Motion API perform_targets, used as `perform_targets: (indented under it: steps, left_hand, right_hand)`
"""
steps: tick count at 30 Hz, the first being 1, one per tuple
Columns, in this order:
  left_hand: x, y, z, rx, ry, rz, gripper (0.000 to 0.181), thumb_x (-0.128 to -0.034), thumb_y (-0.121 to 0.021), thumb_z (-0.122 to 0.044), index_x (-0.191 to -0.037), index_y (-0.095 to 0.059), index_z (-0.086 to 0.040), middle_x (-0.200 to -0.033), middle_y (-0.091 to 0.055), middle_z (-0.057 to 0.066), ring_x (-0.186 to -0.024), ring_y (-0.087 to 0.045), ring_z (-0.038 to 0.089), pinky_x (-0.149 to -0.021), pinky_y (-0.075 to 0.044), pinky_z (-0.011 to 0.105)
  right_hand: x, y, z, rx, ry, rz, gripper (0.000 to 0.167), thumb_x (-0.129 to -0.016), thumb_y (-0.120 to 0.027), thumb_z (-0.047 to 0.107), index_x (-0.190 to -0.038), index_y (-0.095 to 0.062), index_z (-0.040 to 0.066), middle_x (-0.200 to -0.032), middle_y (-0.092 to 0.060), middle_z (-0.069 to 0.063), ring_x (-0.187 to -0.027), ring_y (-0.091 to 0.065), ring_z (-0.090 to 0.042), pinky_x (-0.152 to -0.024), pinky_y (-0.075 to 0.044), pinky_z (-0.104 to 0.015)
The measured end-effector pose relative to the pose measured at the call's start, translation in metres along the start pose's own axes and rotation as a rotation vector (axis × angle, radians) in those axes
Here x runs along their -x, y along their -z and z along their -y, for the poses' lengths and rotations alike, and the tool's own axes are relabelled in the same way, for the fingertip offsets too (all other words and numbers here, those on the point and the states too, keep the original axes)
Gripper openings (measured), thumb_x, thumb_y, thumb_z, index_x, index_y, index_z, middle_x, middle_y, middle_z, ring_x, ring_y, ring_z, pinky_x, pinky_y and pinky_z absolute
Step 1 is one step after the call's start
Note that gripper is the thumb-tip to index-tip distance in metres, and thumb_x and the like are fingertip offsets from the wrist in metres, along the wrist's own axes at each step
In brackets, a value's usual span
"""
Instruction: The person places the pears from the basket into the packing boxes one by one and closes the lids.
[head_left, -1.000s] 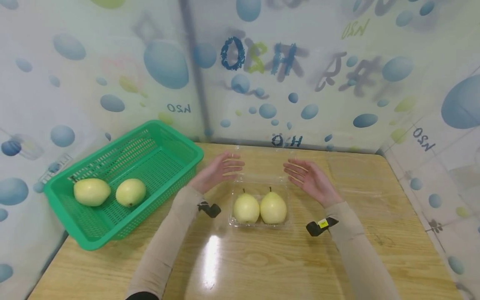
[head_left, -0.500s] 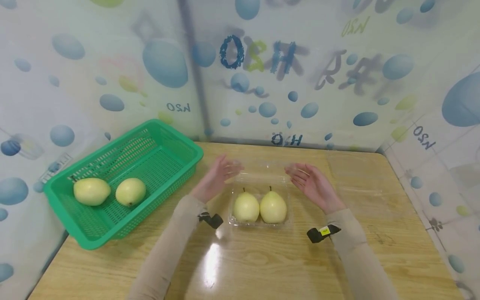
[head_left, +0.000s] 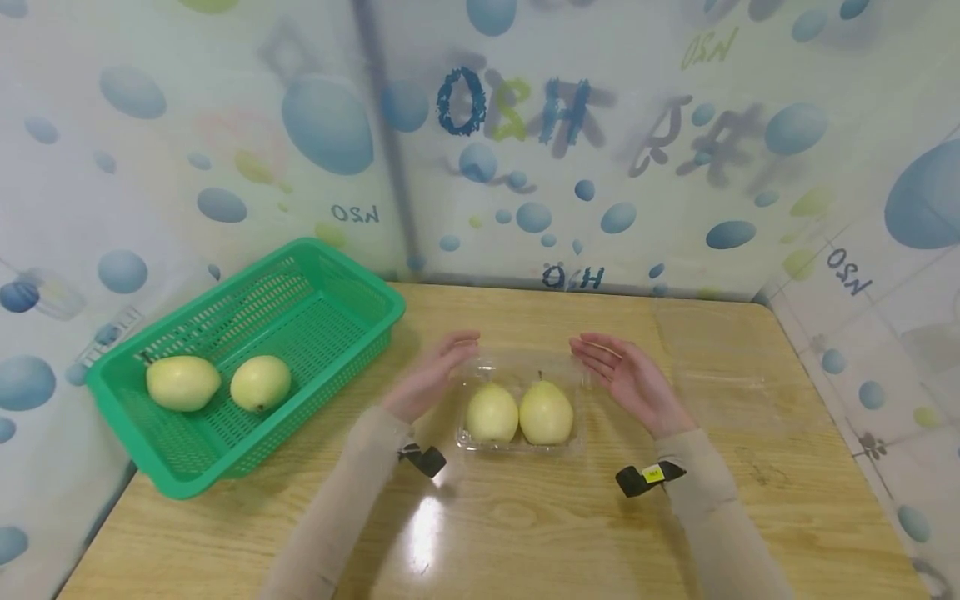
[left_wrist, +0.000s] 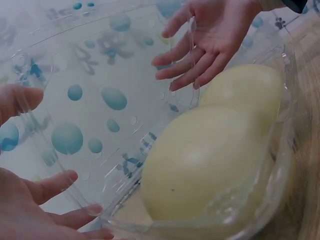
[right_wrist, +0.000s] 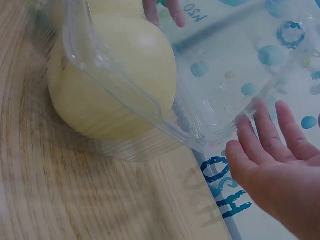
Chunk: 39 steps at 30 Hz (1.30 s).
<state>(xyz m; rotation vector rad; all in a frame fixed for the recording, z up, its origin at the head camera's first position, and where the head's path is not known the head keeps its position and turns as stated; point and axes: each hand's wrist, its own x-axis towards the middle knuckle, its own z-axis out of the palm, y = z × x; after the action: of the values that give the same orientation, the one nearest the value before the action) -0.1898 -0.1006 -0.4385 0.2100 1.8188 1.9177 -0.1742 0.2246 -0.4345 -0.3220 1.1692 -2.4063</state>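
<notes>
Head view: on a wooden table (head_left: 525, 533), a clear plastic clamshell box (head_left: 517, 448) containing two round yellow-green pears (head_left: 546, 414) sits between left hand (head_left: 433, 377) and right hand (head_left: 630, 382). Left wrist view: thumb and fingers spread wide beside the raised transparent lid (left_wrist: 107, 135). Right wrist view: nearly straight fingers (right_wrist: 267, 132) near the lid's edge, contact unclear.

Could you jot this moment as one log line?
left hand: beside lid; right hand: beside lid; clear container: lid open, two pears inside; green basket: two more pears

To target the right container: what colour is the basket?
Green; the basket shows best in the head view.
</notes>
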Motion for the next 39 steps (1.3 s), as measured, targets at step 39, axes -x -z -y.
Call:
perform_targets:
  steps: [39]
  left_hand:
    - [0.035,-0.002,0.039,-0.021,0.078,-0.096,0.077,-0.0863,-0.070,-0.016,-0.151,-0.027,-0.011,-0.151,-0.028,0.023,-0.135,-0.031,0.041,-0.108,-0.028,0.057]
  right_hand:
    - [0.042,-0.017,-0.022,0.412,-0.123,-0.218,0.061,-0.102,-0.045,0.012,-0.152,-0.013,0.002,-0.152,-0.021,-0.027,-0.133,-0.034,-0.033,-0.100,-0.044,-0.040]
